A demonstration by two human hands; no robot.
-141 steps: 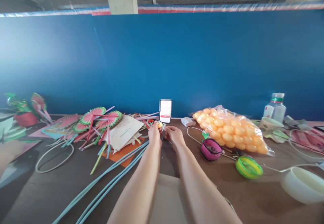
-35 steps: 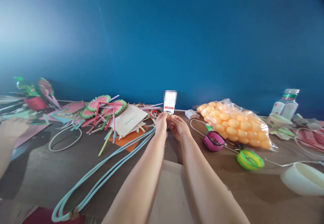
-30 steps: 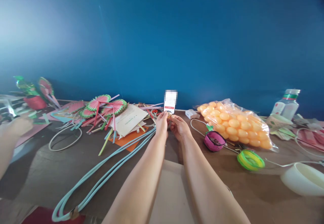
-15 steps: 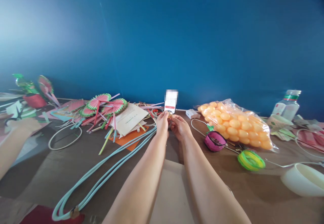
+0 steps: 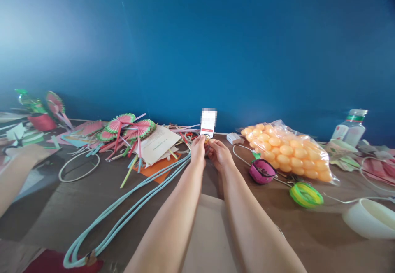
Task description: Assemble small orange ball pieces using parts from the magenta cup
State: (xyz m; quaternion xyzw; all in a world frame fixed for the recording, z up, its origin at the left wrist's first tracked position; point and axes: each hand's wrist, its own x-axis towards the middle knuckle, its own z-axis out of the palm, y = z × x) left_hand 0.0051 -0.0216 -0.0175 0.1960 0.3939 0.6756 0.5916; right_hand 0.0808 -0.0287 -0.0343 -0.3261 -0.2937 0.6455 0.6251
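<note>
My left hand (image 5: 198, 148) and my right hand (image 5: 218, 152) meet at the middle of the table, fingers closed in a pinch. Between the fingertips is a small shiny gold-coloured piece (image 5: 207, 137), mostly covered, too small to make out its kind. Just behind it a phone (image 5: 207, 130) with a lit white screen leans upright near the blue wall. Pale blue tubing (image 5: 148, 199) lies in a long loop left of my left forearm. To the right of my right hand sits a small purple pouch (image 5: 262, 171) with a green leaf-like tab.
A clear bag of orange balls (image 5: 286, 151) lies at right, near a green-yellow coil (image 5: 306, 194), a white cup (image 5: 370, 219) and a bottle (image 5: 348, 129). Watermelon paper fans (image 5: 121, 127) and papers (image 5: 157, 144) lie left. Another person's hand (image 5: 29, 153) works at far left.
My two hands stay in the same place, fingertips still together on the small gold-coloured piece. At far left the other person's hand and the paper beside it have shifted slightly.
</note>
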